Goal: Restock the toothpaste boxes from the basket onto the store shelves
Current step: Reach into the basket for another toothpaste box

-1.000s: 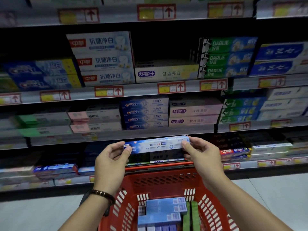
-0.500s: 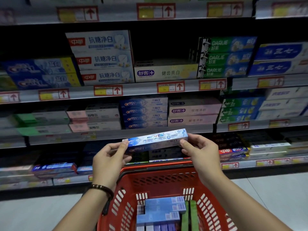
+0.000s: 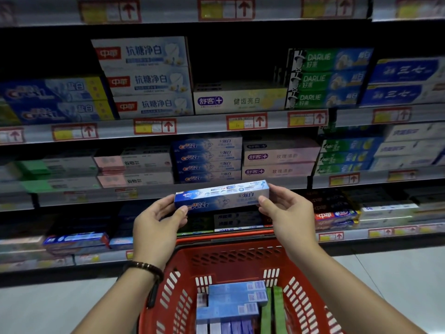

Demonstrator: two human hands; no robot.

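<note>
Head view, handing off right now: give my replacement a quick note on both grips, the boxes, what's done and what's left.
Grips: left grip and right grip each pinch one end of the Crest box, held above the red basket.
Stock: more boxes lie in the basket; a matching Crest stack sits on the shelf just above.
Done: one box out of the basket, in hand.
Left: shelve it, likely on that stack, then the rest.

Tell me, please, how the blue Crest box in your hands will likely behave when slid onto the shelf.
The Crest box is probably stiff: it spans straight between the left hand and right hand, pinched only at its ends. Its flat sides suggest it won't roll and should lie flat on the shelved Crest stack.
</note>
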